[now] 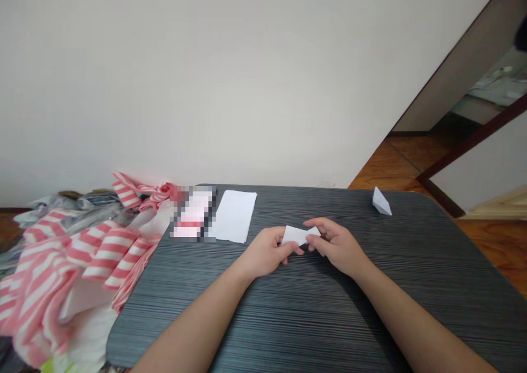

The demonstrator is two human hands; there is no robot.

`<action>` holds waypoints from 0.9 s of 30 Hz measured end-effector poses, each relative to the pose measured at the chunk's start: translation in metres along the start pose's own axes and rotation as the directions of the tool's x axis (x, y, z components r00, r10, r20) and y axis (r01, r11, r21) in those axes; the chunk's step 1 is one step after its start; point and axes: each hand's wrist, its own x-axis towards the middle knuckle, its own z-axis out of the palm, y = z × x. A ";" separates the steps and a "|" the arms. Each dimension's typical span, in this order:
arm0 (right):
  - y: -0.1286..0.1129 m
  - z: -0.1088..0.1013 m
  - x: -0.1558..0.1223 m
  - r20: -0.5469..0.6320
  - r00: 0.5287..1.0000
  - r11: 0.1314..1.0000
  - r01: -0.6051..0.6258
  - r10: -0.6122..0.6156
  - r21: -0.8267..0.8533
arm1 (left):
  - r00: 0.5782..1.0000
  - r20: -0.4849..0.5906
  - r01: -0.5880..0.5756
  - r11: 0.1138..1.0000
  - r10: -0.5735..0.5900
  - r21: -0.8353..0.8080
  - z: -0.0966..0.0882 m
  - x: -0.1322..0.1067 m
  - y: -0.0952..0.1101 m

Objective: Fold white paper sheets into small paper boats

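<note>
A small folded piece of white paper [297,235] is held between both hands above the dark table. My left hand [269,251] grips its left end, thumb on top and fingers underneath. At the other end, my right hand [336,246] pinches the paper's right corner between thumb and fingers. The paper's top edge dips in the middle. Its underside is hidden. To the left of the hands lies a stack of white paper sheets [235,216]. A folded white paper shape [381,202] stands near the table's back right.
The dark wood-grain table [296,318] backs onto a pale wall [247,77]. A pixelated patch [193,215] covers something beside the sheets. Pink-and-white striped cloth [105,247] is heaped along the table's left side. Wooden flooring [395,159] and a doorway lie to the right.
</note>
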 end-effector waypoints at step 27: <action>-0.010 -0.001 -0.001 0.155 0.978 0.987 -0.152 0.142 0.055 | 1.000 -0.011 -0.003 1.000 0.003 -0.011 0.000 0.000 0.004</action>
